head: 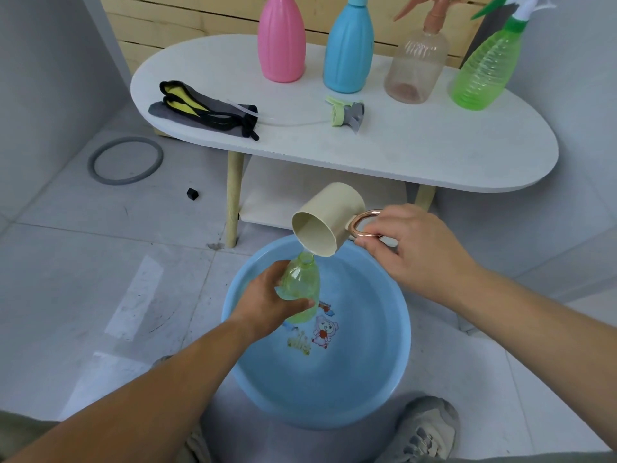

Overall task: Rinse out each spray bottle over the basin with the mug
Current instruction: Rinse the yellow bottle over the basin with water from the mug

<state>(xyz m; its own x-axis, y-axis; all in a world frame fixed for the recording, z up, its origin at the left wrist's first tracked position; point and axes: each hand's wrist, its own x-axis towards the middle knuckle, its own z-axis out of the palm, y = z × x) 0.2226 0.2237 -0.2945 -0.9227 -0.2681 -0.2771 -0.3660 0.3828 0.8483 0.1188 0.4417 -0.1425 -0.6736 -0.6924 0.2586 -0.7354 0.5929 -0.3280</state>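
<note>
My left hand [267, 304] grips an open, headless pale green bottle [300, 282] upright over the blue basin [377, 389] on the floor. My right hand [407, 248] pinches the copper ring handle of a beige mug [329, 220], tipped so its rim sits just above the bottle's mouth. The bottle's removed spray head [345, 113] with its long tube lies on the white table [434, 152]. Pink [282, 41], blue [349, 48], clear brownish [415, 65] and green [484, 71] spray bottles stand along the table's back.
A grey cloth with yellow and black trim [203, 110] lies on the table's left end. A grey ring [125, 160] and a small black cube [192, 193] lie on the tiled floor. My shoe [429, 429] is beside the basin's near right rim.
</note>
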